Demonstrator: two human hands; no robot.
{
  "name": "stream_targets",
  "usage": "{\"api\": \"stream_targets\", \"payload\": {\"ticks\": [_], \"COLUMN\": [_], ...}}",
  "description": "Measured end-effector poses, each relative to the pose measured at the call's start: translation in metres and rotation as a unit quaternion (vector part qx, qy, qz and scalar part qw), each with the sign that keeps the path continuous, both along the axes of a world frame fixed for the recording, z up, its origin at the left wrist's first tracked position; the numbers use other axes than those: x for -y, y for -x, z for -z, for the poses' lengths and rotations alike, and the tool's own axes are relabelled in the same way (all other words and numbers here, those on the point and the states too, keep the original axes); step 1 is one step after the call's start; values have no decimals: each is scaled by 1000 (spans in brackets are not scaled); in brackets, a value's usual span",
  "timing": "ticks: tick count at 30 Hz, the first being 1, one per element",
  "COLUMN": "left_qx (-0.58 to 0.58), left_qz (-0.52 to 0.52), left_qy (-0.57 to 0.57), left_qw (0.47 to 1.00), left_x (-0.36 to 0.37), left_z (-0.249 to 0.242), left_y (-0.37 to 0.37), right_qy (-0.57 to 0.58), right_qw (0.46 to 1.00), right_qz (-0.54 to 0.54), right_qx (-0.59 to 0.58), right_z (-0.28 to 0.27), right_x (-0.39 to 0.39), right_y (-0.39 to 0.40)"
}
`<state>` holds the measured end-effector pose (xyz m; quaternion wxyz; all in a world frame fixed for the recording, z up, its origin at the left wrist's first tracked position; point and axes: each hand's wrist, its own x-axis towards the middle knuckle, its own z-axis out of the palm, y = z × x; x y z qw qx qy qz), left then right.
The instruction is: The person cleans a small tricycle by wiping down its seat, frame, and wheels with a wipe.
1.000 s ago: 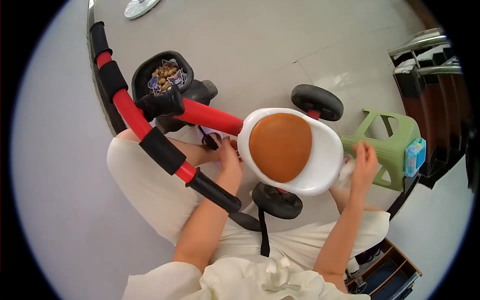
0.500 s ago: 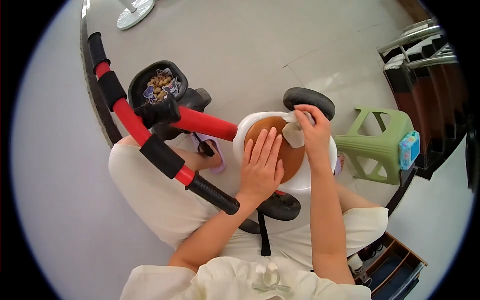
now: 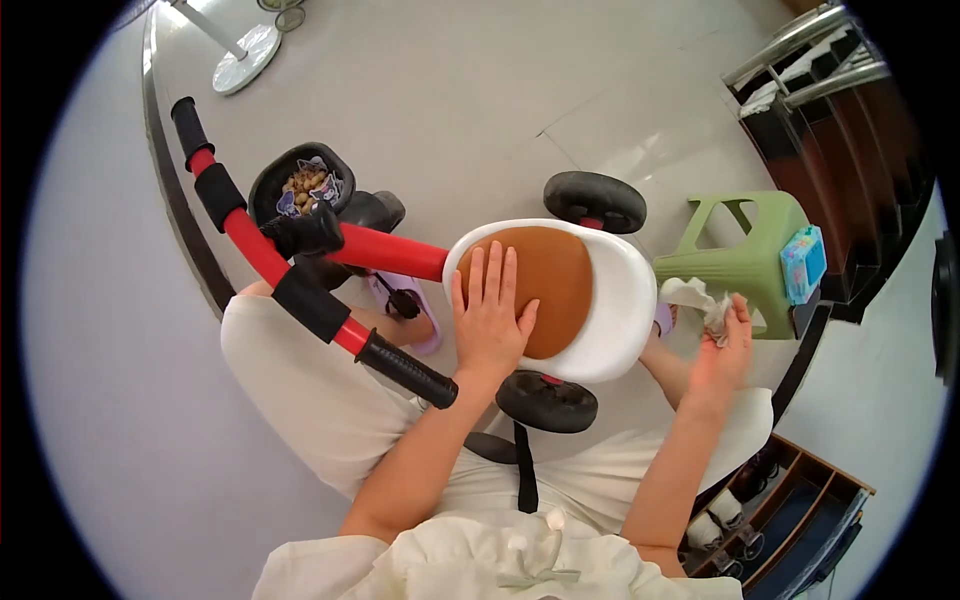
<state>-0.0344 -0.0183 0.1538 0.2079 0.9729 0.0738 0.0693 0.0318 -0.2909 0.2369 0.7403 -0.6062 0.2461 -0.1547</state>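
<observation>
My left hand [image 3: 490, 320] lies flat, fingers stretched out, on the brown pad [image 3: 560, 290] of a child's tricycle seat. The seat's white shell [image 3: 625, 305] curves around the pad. To the right of the seat, my right hand [image 3: 728, 350] pinches a crumpled white wipe [image 3: 700, 298], which hangs loosely in front of the green stool. A red tube [image 3: 400, 250] runs from the seat toward the red handlebar [image 3: 248, 230] with black grips. Black wheels [image 3: 595, 200] show beside the seat.
The green plastic stool [image 3: 735, 240] at the right bears a blue packet [image 3: 803, 264]. A black basket [image 3: 300, 190] at the tricycle's front holds small brown items and cartoon cutouts. Dark steps [image 3: 830, 150] rise at the right, and a wooden rack [image 3: 790, 510] stands lower right.
My right hand has moved right and down off the seat, carrying the wipe with it. My left hand stays flat on the pad. The whole view has shifted slightly.
</observation>
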Motion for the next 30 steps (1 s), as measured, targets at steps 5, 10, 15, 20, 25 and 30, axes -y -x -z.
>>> {"api": "stream_targets", "payload": {"ticks": [5,10,15,20,25,30], "left_qx": [58,90,85,83,32,36], "left_qz": [10,31,34,66,58,56], "left_qy": [11,4,-2,-68,-112,-118], "left_qw": [998,995,996,992,991,991], "left_x": [-5,-6,-14,-7,-10,-8], "left_z": [-6,-13,-13,-2,6,7], "left_y": [2,-3,-13,-29,-31,-30], "right_qy": [-92,-128,-161,-186,-183,-205], "right_qw": [996,991,982,978,979,976], "right_qz": [-6,34,89,75,75,57], "right_qx": [2,1,-40,-55,-37,-39], "right_z": [3,10,14,23,23,26], "right_x": [-20,-9,-4,3,1,-5], "right_y": [24,36,35,36,33,32]}}
